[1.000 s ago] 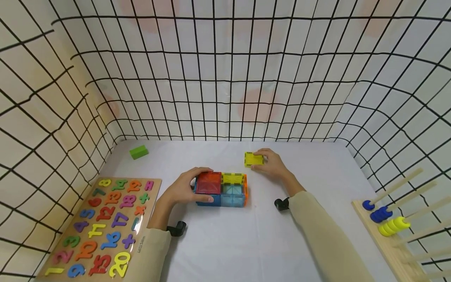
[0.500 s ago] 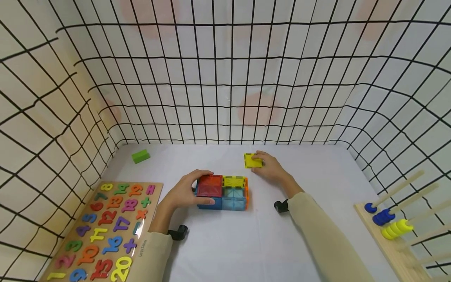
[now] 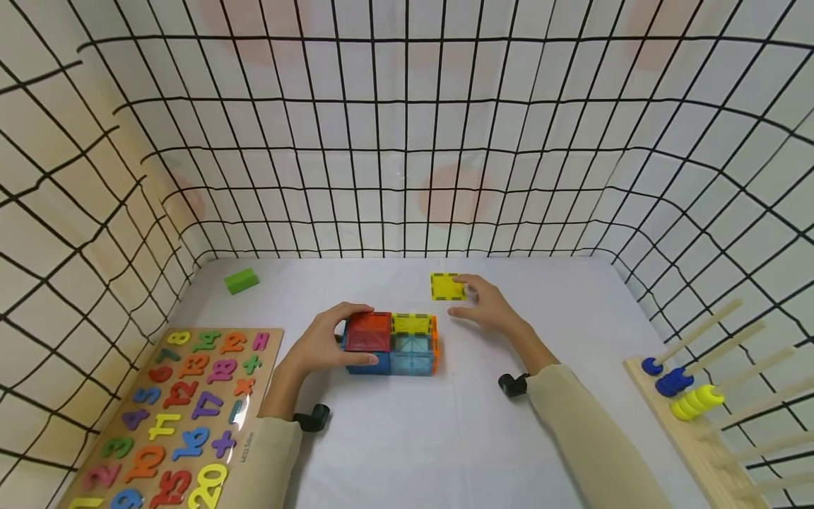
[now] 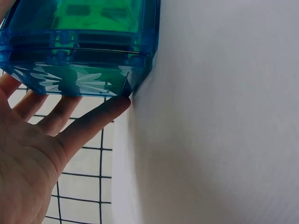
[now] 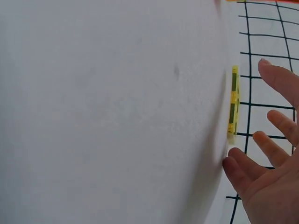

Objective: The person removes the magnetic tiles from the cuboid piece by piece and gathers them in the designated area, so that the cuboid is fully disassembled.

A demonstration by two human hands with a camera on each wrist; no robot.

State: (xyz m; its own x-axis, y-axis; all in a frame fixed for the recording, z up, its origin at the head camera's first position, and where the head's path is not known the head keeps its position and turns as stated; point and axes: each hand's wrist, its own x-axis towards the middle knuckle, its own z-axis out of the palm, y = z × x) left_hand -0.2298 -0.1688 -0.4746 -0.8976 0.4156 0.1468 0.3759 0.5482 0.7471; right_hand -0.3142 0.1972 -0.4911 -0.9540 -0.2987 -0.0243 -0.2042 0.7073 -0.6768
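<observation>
A small box built of translucent magnetic tiles (image 3: 412,363) stands mid-table, with blue sides, an orange right end and a red tile (image 3: 369,332) covering its left half. My left hand (image 3: 316,345) grips its left end, thumb along the front and fingers behind. From the left wrist view, the box's blue end (image 4: 88,80) shows right above the fingers. Behind and to the right lies a flat yellow tile (image 3: 444,287). My right hand (image 3: 488,304) is beside its right edge, fingers loosely spread and thumb off it. The right wrist view shows the yellow tile (image 5: 233,100) edge-on near these fingers.
A wooden number board (image 3: 259,417) lies at the left, partly under the left sleeve. Toward the back left rests a green block (image 3: 242,281). A wooden peg counter (image 3: 693,442) with blue and yellow rings stands at the right. Black wire grid (image 3: 407,148) encloses the back and sides.
My right thumb has come away from the yellow tile, and the hand has opened and drawn slightly back. The left hand keeps its grip on the tile box. The head view has shifted slightly.
</observation>
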